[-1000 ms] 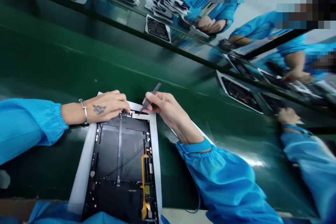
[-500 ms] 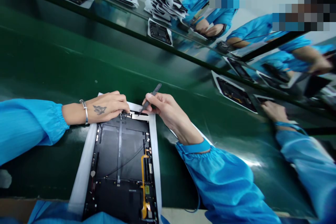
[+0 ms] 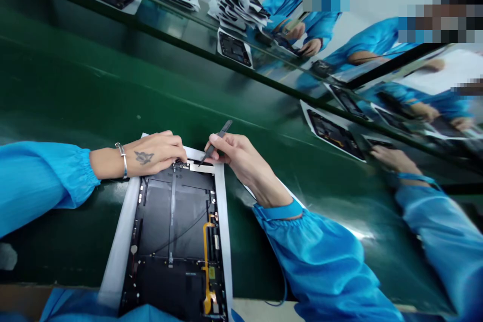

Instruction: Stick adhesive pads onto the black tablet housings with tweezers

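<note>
An opened tablet [image 3: 177,231] lies in front of me on a white sheet [image 3: 121,241], its black inner parts and a yellow flex cable [image 3: 206,256] showing. My left hand [image 3: 151,155] rests on the tablet's far edge, fingers curled and pressed down at a small connector [image 3: 181,164]. My right hand [image 3: 234,156] pinches dark tweezers [image 3: 216,142], whose tip points down at the tablet's top edge, just right of that connector.
A green conveyor belt [image 3: 94,85] runs across behind the tablet. Another opened tablet [image 3: 334,133] lies on it at the right, near a co-worker's hand [image 3: 392,158]. Beyond a rail, more tablets [image 3: 234,48] and a stack of sheets [image 3: 241,7] lie before several blue-sleeved people.
My hands have stayed put. The tablets on the belt and far rail have drifted left, and the co-worker's hand at the right moved up and left toward one.
</note>
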Motion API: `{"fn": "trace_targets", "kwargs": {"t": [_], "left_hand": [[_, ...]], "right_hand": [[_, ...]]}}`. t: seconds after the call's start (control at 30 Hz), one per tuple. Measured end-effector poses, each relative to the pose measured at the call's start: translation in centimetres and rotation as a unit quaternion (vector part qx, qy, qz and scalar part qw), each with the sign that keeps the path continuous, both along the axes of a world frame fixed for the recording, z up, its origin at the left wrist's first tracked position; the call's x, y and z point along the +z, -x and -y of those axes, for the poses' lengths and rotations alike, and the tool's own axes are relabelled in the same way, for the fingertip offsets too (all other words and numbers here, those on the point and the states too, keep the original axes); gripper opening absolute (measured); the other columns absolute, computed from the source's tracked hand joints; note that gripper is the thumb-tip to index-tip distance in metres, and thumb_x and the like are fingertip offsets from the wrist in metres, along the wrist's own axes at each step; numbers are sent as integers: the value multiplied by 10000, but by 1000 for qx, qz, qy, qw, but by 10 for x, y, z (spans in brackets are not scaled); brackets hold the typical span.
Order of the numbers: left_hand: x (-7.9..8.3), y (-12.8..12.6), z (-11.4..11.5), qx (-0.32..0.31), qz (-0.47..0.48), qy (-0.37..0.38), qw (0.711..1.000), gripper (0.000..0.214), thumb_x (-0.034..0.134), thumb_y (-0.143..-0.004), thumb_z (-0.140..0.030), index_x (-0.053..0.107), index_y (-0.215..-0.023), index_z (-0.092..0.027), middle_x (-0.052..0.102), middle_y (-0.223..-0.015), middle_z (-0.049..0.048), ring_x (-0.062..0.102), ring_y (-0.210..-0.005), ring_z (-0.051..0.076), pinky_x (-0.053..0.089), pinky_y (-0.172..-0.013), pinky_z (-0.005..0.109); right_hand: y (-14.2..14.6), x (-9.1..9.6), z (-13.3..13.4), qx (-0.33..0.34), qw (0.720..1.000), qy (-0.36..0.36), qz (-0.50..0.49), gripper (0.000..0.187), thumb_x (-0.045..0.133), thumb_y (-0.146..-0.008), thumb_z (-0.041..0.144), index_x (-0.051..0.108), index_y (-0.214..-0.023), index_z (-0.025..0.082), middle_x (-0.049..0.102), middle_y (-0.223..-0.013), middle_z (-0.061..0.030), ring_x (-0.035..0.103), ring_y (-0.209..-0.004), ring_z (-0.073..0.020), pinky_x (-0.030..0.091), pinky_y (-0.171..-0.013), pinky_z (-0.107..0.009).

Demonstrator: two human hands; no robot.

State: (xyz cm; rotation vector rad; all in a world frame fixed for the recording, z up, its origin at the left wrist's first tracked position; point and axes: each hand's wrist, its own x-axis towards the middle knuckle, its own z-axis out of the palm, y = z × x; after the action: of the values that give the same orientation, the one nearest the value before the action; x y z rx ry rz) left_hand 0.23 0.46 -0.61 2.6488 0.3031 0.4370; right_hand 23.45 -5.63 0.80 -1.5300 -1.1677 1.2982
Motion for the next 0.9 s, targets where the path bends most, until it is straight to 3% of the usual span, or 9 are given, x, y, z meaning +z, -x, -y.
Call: {"fn": "trace_targets", "kwargs": {"t": [0.37, 0.9], "left_hand": [[2, 0, 3, 1, -31, -31, 999, 348, 473, -940, -73, 686, -1187, -193, 652, -1110, 78, 522, -942, 199, 418, -768, 280], [5, 1, 5, 8, -53, -90, 995, 294, 464, -950, -81, 652, -1158, -172, 650, -1060, 80, 545, -943, 203, 428, -766, 283]], "right_hand": [[-1, -1, 0, 5, 1000, 3, 2, 537, 819, -617, 673, 595, -586, 187, 505, -552, 30, 521, -561, -109, 605, -666, -294], [-1, -1, -1, 12, 1000, 2, 8, 518, 809, -641, 662, 619, -614, 181, 499, -557, 33, 508, -549, -106, 590, -648, -293]]}}
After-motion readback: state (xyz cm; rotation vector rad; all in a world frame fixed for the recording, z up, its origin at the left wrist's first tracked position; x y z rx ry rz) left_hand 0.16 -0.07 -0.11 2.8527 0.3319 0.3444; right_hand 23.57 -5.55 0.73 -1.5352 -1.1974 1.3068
